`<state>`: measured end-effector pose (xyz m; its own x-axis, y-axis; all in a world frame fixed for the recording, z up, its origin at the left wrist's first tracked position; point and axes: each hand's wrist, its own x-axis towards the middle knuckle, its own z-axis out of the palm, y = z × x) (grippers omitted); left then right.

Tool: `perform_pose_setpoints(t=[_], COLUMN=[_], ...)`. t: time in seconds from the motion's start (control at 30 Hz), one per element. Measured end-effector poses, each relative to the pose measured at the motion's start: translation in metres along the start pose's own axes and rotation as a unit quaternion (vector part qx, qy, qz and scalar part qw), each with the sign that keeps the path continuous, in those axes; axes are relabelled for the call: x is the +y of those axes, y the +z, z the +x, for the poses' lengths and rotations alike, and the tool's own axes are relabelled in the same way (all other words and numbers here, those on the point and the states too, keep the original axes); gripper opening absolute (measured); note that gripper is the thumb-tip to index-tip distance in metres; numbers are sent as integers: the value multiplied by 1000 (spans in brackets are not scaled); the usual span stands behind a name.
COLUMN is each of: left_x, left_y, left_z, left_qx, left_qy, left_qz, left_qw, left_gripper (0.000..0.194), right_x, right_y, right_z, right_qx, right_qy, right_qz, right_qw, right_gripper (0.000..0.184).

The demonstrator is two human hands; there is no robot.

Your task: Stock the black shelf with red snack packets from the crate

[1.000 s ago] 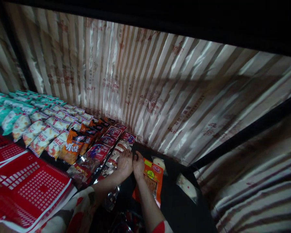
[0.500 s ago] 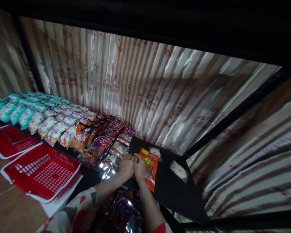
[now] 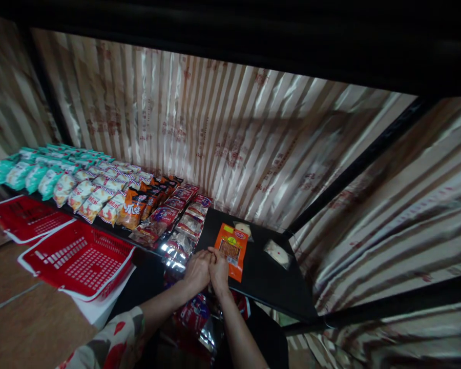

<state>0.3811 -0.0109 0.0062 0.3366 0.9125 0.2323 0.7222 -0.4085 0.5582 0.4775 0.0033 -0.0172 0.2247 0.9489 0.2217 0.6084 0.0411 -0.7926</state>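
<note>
My left hand (image 3: 197, 271) and my right hand (image 3: 218, 271) meet in front of the black shelf's near edge, fingers curled and touching. Whatever they may hold between them is hidden. Under my forearms lie shiny red-and-blue packets (image 3: 195, 315), partly covered. An orange snack packet (image 3: 232, 251) lies flat on the black shelf (image 3: 269, 287), just beyond my right hand. Left of my hands runs a row of clear-and-red foil packs (image 3: 182, 236).
Teal bags (image 3: 34, 174), white striped bags (image 3: 94, 200) and orange-black bags (image 3: 132, 207) stand in rows at left. Two pale vacuum packs, one nearer the right (image 3: 277, 253), lie on the shelf. Red baskets (image 3: 80, 259) sit below left. A dark post (image 3: 353, 164) slants at right.
The view has shifted slightly. My joined hands have drawn back towards me, off the orange packet's edge, and more of that packet shows.
</note>
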Motion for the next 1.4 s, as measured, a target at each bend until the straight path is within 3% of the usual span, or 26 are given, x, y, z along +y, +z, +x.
perform_pose_setpoints(t=[0.2, 0.37, 0.7, 0.87, 1.03, 1.13, 1.4], left_x=[2, 1, -8, -17, -25, -29, -31], left_y=[-1, 0, 31, 46, 56, 57, 58], left_z=[-31, -54, -96, -116, -125, -119, -110], left_qx=[-6, -56, -126, -193, -205, -186, -172], left_qy=[0, -21, -68, -161, -203, -233, -259], left_qz=[-21, -28, -49, -42, -56, -65, -82], left_qw=[1000, 998, 989, 967, 956, 952, 947], left_gripper=[34, 35, 31, 32, 31, 32, 29], right_x=[-3, -7, 21, 47, 72, 75, 67], right_y=[-4, -7, -4, -7, -10, -8, 1], right_z=[-33, -55, -97, -99, -95, -89, -78], right_qx=[-16, -40, -167, -192, -191, -182, -241], right_qy=[-12, -14, -23, 25, 42, 47, 65], right_qz=[13, -17, -77, -181, -226, -214, -252], right_qw=[1000, 999, 983, 964, 954, 959, 935], right_gripper=[37, 39, 39, 36, 37, 37, 23])
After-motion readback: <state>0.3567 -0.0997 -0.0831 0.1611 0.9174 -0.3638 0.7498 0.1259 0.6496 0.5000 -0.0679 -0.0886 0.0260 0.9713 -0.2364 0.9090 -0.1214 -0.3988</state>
